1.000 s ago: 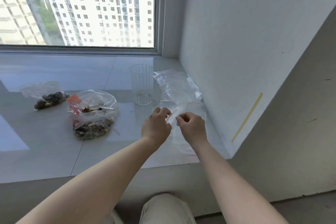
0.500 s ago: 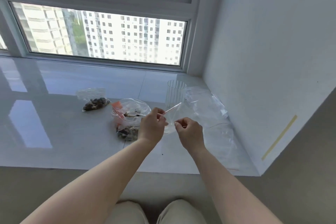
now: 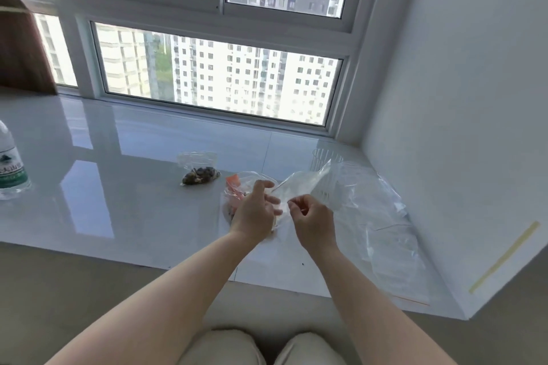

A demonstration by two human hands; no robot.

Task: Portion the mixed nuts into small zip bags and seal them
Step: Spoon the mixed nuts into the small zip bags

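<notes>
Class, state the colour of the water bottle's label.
Green and white, on the water bottle at far left in the head view.

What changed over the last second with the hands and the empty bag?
Both hands raised the empty bag off the sill into the air. The right hand still pinches its edge; the left hand has loosened, fingers spread. The filled small bag, big nut bag and cup stayed put.
</notes>
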